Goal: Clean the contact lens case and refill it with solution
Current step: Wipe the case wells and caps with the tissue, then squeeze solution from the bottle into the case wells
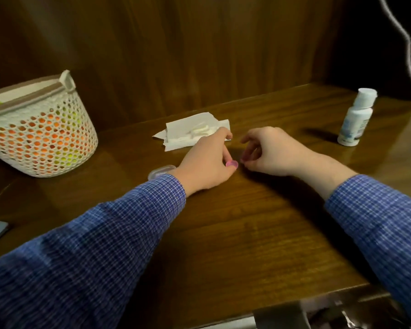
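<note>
A small pink cap (232, 164) is seen pinched at the fingertips of the left hand (205, 162), low over the worktop (235, 233). It is taken to be one lid of the lens case, though blur leaves this uncertain. The right hand (268, 151) is held just to the right of that pink cap, its fingers curled and its fingertips nearly touching the cap; whether anything is pinched in this grip cannot be told, since the fingertips are blurred and turned under.

A pale, translucent rounded piece (161, 171), probably the case body or its other lid, lies flat on the worktop to the left of the pink cap, partly hidden behind the left wrist. Its long axis cannot be made out. The left hand is clearly the nearer one to it.

Beyond the pink cap, a white tissue (190, 131) with what look like cotton swabs (201, 131) is spread on the worktop. The solution bottle (356, 117) stands upright and capped, well apart to the right of the pink cap, and the right hand is nearer to it. A perforated basket (40, 129) stands well to the left.

The task is judged to be at an early, lid-removal stage, with no refilling done yet.
</note>
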